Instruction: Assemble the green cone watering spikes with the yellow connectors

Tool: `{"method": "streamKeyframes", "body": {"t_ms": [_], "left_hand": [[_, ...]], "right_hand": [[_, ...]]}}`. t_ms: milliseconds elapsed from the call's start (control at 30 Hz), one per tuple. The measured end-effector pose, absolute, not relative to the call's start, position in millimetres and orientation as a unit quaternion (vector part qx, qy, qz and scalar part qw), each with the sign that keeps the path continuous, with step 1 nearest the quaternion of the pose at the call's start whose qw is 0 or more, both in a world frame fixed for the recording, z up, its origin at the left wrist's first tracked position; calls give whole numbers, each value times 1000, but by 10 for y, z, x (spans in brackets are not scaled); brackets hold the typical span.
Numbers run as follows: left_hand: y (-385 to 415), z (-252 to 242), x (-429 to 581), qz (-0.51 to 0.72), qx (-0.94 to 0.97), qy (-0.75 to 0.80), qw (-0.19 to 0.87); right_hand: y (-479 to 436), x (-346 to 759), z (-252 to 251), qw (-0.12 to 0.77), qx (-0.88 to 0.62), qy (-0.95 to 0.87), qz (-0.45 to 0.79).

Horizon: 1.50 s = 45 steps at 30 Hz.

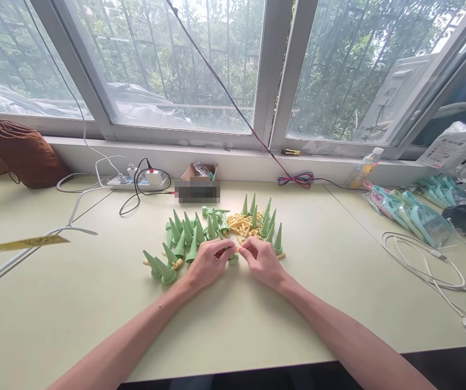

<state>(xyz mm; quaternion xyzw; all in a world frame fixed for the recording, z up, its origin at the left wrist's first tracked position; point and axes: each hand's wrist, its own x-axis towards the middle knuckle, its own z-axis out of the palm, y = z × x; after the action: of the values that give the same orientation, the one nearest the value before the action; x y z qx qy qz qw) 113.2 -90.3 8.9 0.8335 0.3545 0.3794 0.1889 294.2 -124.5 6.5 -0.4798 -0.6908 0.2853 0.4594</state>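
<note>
My left hand (211,261) is closed, its fingers pinched around a green plastic watering spike (233,260), mostly hidden by the fingers. Opposite it, the thumb and fingertips of my right hand (263,261) pinch a small yellow plastic fitting at the spike; how far the two are joined cannot be made out. Several green spikes (192,250) stand on their wide bases to the left, some with yellow fittings at the side. Behind my hands lies a heap of loose yellow fittings (244,225), with more spikes (271,225) to its right.
A small cardboard box (200,172) and a power strip (135,181) stand along the back. Coiled white cable (423,260) and bagged pastel plastic items (413,214) lie at right, near a bottle (366,167). A brown pouch (21,154) sits at far left.
</note>
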Motion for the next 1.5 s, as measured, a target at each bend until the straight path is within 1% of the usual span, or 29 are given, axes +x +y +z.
{"method": "streamKeyframes", "body": {"t_ms": [400,700,900,1100,1200,1500], "left_hand": [[-927,152,1160,383,825,367,194],[-949,181,1155,408,811,355,223],[-939,187,1148,434,799,371,187],[-934,219,1123,477,774,405,94],[-928,221,1104,479,772,413,62],[-958,231,1085,456,751,477,19]], "right_hand": [[-1261,2921,55,487,-498,-659,283],[-1278,2915,82,468,-502,-674,272],[-1277,2899,105,467,-497,-674,283],[-1272,2901,113,469,-496,-672,288],[-1264,2905,106,466,-497,-674,284],[-1238,2916,93,468,-504,-674,271]]}}
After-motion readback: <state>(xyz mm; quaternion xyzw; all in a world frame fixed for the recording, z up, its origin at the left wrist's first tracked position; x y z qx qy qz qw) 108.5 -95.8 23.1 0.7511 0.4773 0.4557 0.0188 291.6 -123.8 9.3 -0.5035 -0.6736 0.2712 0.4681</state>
